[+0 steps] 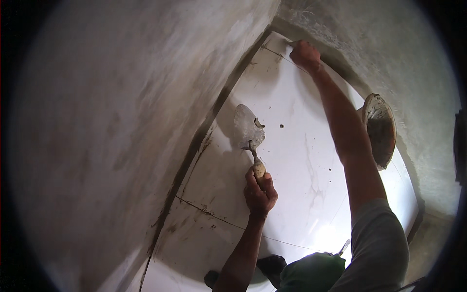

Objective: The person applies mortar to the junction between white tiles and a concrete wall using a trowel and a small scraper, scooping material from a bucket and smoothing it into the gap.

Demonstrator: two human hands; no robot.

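Note:
My left hand point(260, 195) is wrapped round the handle of a trowel point(248, 129). Its blade points away from me above the white tiles, with a small dark lump of mortar point(259, 123) near one edge. At the far corner of the tiled floor point(292, 165), my right hand point(306, 54) is closed by the base of the wall. A small pale edge shows beside its fingers, but I cannot tell what it is. A dark, dirty joint point(265, 48) between tiles runs just left of that hand.
A mortar-crusted bowl point(380, 131) stands right of my right forearm. Rough grey walls point(121, 121) rise at left and at the far right, with a dark gap point(219, 103) along the tile edge. Crumbs point(281, 126) dot the tiles. Dark shoes point(272, 268) show at the bottom.

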